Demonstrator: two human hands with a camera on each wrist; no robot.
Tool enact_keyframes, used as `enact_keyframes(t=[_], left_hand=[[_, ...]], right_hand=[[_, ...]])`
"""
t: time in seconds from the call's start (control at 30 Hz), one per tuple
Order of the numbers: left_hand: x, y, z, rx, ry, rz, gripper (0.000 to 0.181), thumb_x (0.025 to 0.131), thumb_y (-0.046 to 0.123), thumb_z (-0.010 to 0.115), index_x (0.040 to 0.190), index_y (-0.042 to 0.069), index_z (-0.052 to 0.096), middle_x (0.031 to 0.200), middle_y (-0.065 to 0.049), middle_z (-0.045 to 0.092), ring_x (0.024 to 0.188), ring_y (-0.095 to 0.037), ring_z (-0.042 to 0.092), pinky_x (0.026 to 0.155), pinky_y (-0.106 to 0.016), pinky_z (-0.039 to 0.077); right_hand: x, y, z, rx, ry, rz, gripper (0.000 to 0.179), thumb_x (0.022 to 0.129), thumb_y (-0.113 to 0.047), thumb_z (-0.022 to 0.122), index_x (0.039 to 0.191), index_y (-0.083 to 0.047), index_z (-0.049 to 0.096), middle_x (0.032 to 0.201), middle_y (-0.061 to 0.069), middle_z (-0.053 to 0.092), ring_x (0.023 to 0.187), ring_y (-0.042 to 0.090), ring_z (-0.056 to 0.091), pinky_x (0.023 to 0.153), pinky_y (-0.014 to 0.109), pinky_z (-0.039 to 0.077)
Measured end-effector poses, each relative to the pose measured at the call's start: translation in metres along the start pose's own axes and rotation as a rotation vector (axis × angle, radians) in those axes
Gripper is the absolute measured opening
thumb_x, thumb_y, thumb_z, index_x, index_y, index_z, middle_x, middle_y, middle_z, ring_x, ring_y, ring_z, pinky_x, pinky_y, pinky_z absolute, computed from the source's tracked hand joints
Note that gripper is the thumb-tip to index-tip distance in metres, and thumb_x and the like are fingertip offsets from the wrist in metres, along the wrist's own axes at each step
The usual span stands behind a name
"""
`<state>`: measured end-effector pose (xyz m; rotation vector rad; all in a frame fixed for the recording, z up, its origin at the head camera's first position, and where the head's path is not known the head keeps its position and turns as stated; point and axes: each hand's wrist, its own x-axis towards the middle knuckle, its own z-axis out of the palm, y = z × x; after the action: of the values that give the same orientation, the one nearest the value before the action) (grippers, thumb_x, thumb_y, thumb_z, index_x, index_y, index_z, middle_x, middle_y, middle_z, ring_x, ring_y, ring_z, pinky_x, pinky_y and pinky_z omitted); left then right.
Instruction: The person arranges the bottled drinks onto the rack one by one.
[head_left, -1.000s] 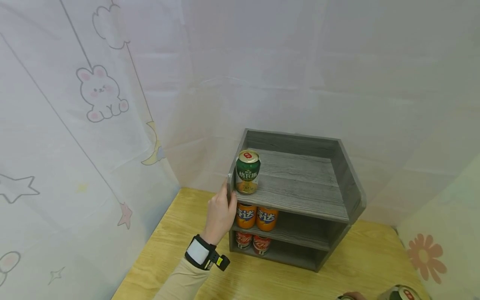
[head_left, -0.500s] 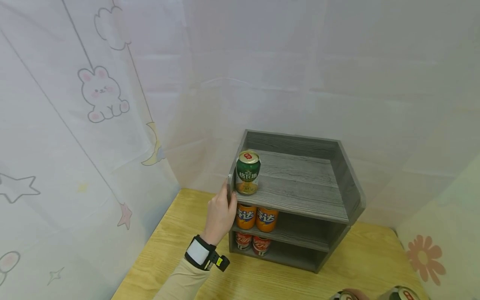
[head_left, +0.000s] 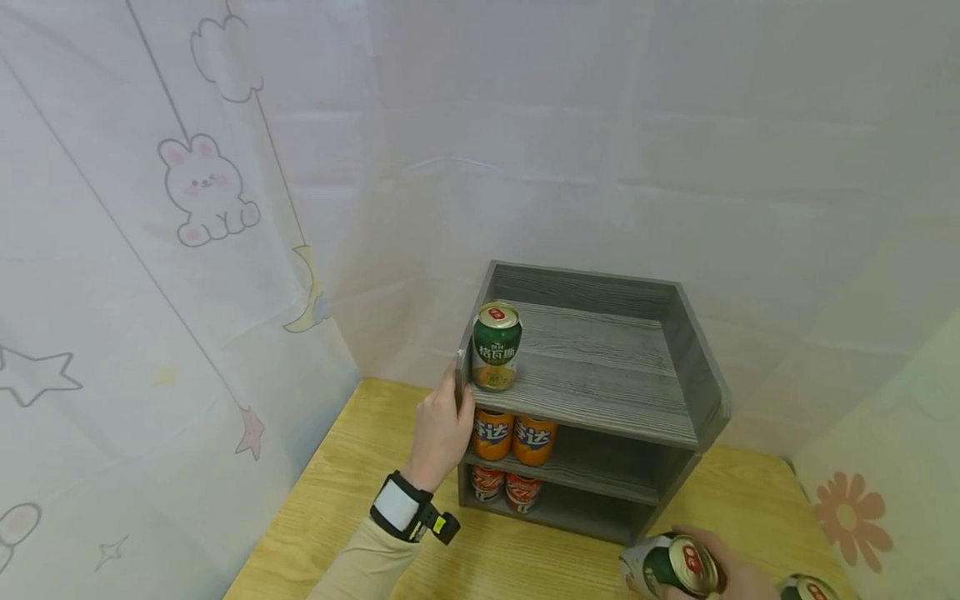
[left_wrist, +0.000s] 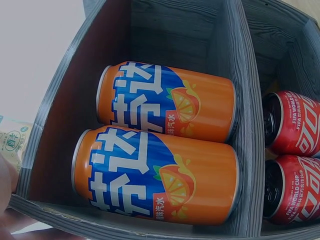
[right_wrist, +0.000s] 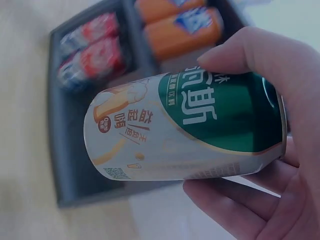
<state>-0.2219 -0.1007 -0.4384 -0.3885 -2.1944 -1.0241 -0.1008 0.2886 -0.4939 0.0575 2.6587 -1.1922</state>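
My left hand (head_left: 441, 435) grips the left side panel of a grey wood-grain shelf (head_left: 600, 354), thumb at the front edge. In my right hand (head_left: 738, 575), at the lower right of the head view, is a green-and-white drink can (right_wrist: 150, 135). Thumb and fingers curl round the lidded half; the can tilts, its base toward the shelf. A matching green can (head_left: 497, 348) stands upright at the left of the top board. Two orange soda cans (left_wrist: 165, 175) occupy the middle level, left side. Below them are two red cola cans (left_wrist: 292, 190).
Another can (head_left: 808, 588) of the green kind stands at the bottom right, partly cut off by the frame. The shelf rests on a yellow wood-grain table (head_left: 337, 475). Printed white cloth (head_left: 570, 150) hangs behind and on both sides.
My right hand has come into view from the bottom edge, carrying the green-and-white can up and left toward the shelf. The left hand keeps its place on the side panel.
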Motion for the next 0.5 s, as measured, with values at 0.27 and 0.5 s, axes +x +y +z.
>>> enact_keyframes(t=[0.27, 0.5], left_hand=[[0.0, 0.0, 0.001, 0.011, 0.004, 0.005, 0.038, 0.102, 0.008, 0.058, 0.138, -0.005, 0.053, 0.111, -0.024, 0.07, 0.079, -0.028, 0.072, 0.057, -0.039, 0.057], [0.0, -0.002, 0.001, 0.004, -0.001, -0.001, 0.037, 0.102, 0.007, 0.057, 0.137, -0.006, 0.053, 0.11, -0.024, 0.07, 0.076, -0.024, 0.07, 0.055, -0.035, 0.055]], right_hand=[[-0.015, -0.058, 0.006, 0.103, 0.282, -0.3, 0.078, 0.067, -0.001, 0.094, 0.129, 0.001, 0.046, 0.1, 0.008, 0.072, 0.076, 0.006, 0.065, 0.06, 0.027, 0.055], [-0.02, -0.1, -0.006, 0.039, 0.417, -0.464, 0.082, 0.059, 0.0, 0.097, 0.128, -0.006, 0.052, 0.104, -0.005, 0.068, 0.084, 0.001, 0.065, 0.062, 0.023, 0.054]])
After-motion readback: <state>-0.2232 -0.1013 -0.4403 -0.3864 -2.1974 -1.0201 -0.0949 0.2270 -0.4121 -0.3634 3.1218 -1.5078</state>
